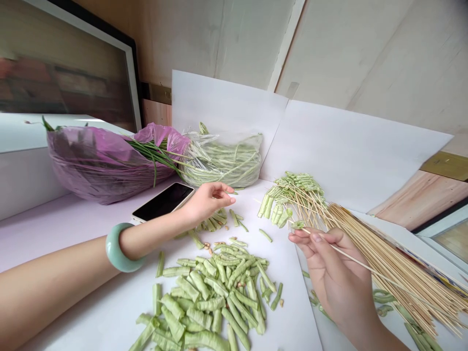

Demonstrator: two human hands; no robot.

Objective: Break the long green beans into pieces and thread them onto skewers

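**Right hand on skewer, left hand over beans**

Right hand [331, 263]: thumb and fingers pinch a thin skewer [353, 256], tilted, tip end toward the upper left. Bean bit [298, 224] on it, just past the fingertips. Bigger pieces sit right behind; can't tell if they're on the same stick.

Left hand [210, 202]: palm side partly hidden, fingers loosely extended, thumb close under the index. Green scrap [234, 192] at the fingertips; can't tell if it's pinched or lying behind. Green bangle [120, 247] on that forearm.

Layout:
- Main pile [215, 287] of cut beans on the white sheet [288, 302], between the arms. Few brown seeds mixed in.
- Small pile [214, 222] behind it, partly under the left hand.
- Loaded skewers [302, 185] heaped beyond the right hand.
- Bare sticks [387, 253] bundled to the right.
- Phone [164, 201] beyond the left forearm, near the purple bag [109, 158].
- Clear bag [228, 163] of long beans against the white board [219, 100].
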